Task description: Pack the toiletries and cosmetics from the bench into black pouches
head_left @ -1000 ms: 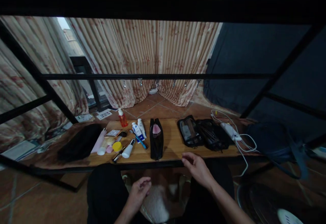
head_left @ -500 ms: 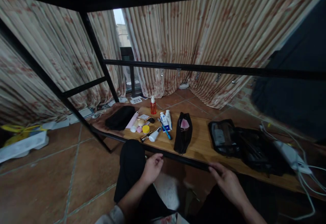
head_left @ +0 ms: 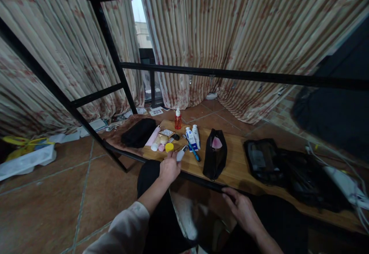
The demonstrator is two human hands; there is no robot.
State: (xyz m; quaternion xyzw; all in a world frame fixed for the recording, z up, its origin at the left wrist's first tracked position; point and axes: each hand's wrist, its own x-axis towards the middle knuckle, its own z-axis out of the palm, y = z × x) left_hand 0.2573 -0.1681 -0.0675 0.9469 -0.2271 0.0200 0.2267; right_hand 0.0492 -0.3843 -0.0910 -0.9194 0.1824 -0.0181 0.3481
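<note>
My left hand reaches over the front edge of the wooden board, its fingertips among the toiletries. They meet a small white tube with a silver cap; whether they grip it is hidden. A yellow-lidded jar lies just beyond them. My right hand rests its fingertips on the board's black metal rail, fingers apart, holding nothing. Between the hands stands a black zip pouch with something pink in its opening. A blue toothbrush and two white-and-blue tubes lie left of the pouch.
A red pump bottle, a pink tube and a black soft pouch sit at the back left. An open black bag and a white power strip lie right. A black frame bar crosses above.
My left hand has moved forward from the rail onto the toiletries and now covers the dark tube that lay there. My right hand stays at the rail. The view has shifted slightly.
</note>
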